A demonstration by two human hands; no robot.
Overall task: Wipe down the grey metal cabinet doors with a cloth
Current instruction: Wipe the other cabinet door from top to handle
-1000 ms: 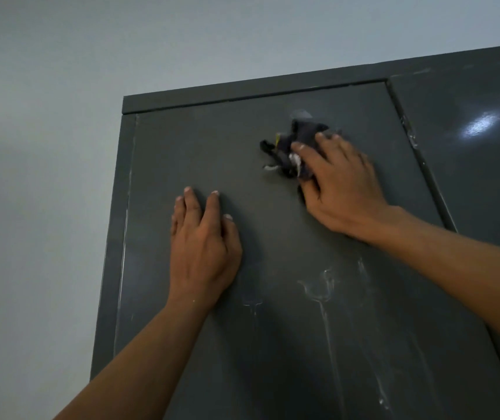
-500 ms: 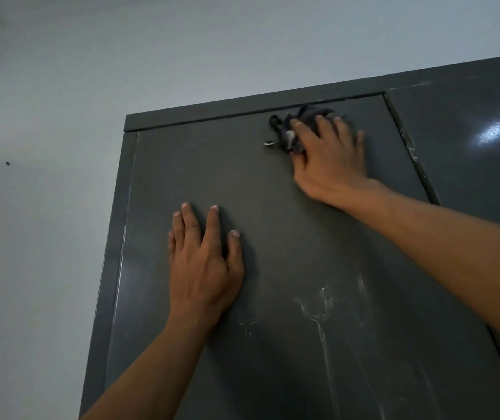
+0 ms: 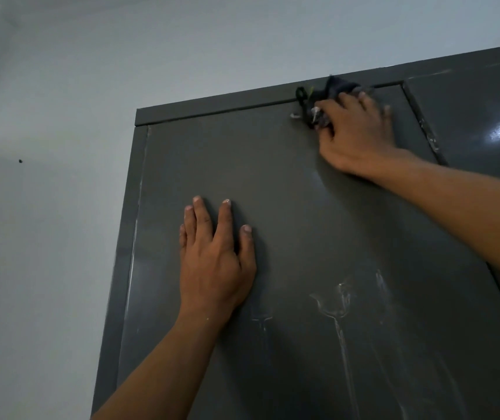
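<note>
surface: grey cabinet door (image 3: 273, 177), upright | on it: left hand (image 3: 215, 262) flat mid-panel, fingers straight; dark cloth (image 3: 330, 92) bunched at the top edge, held against it by right hand (image 3: 354, 137) | marks: white streaks (image 3: 339, 304) lower on the panel

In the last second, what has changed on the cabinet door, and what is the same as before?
The right hand, gripping the dark cloth, slid up the left door to its top edge, where the cloth now overlaps the top frame. Nothing was taken or let go. The left hand stays flat on the door, and the white streaks lower down remain.
</note>
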